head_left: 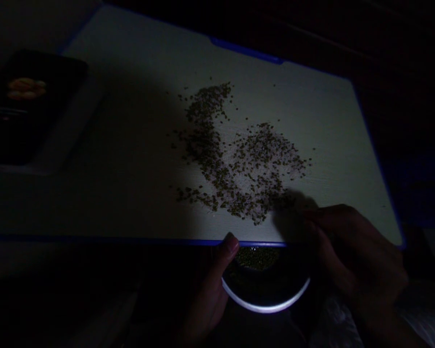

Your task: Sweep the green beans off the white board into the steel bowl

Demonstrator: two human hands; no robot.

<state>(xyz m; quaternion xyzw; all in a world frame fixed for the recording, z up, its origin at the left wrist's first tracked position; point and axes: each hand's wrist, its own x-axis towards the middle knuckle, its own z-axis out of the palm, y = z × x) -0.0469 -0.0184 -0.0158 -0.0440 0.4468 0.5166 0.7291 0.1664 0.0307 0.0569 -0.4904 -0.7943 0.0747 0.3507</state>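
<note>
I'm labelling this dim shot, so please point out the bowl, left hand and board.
Bowl [266,309]: head view, near rim.
Left hand [212,290]: head view, middle.
Board [322,106]: head view, bare upper right.

left hand [212,285]: 1 | right hand [358,253]: 1 | bowl [266,309]: 1 | board [333,116]: 1 | likely phone [29,116]: 1 | seeds [223,183]: many

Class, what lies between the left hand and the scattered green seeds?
The head view shows only a narrow, bare strip of the pale board between the left hand and the seeds.

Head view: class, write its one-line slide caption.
Left hand holds a bowl by a blue-rimmed board strewn with small grains, right hand near its edge.
</note>
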